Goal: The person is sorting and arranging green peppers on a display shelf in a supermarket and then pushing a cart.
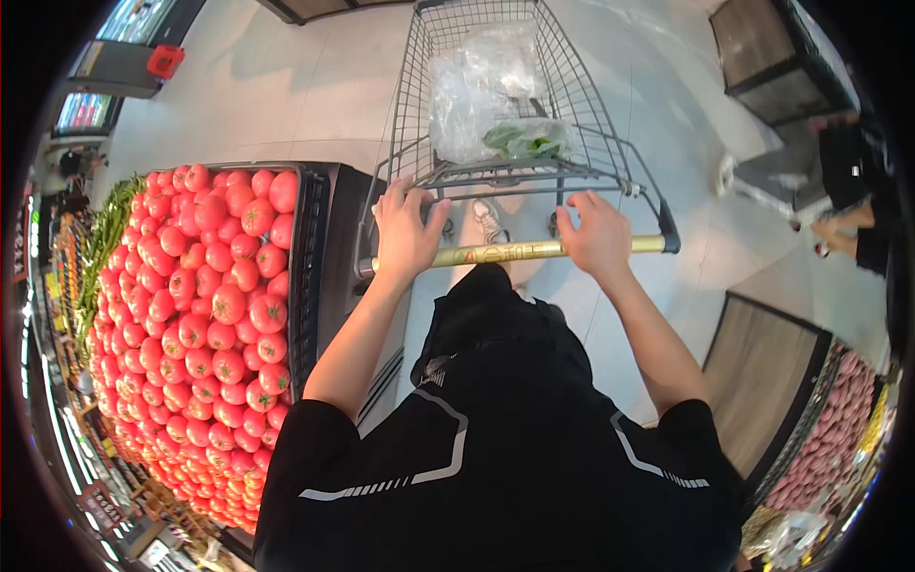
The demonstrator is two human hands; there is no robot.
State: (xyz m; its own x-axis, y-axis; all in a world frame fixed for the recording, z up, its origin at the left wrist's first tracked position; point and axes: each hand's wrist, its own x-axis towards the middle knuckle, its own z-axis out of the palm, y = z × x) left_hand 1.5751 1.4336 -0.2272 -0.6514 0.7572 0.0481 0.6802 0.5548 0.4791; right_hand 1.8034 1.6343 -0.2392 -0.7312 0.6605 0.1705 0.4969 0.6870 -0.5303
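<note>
A wire shopping cart [597, 121] stands before me, its yellow handle bar [525, 250] close to my body. My left hand [407, 229] rests over the left end of the bar, fingers apart and pointing forward. Over the right part of the bar lies my right hand [595, 232], its fingers bent and partly hidden. Neither hand plainly closes around the bar. Inside the basket are clear plastic bags [465, 100] and, nearest the handle, a clear bag of green leafy vegetables [525, 139].
Tomatoes [207, 286] are heaped in a display stand at my left, beside long green vegetables [107, 243]. A wooden-sided stand [765, 379] with reddish produce [822, 436] is at the right. Another person [851, 186] is at the far right, near a grey object. Another stand [758, 50] is farther ahead.
</note>
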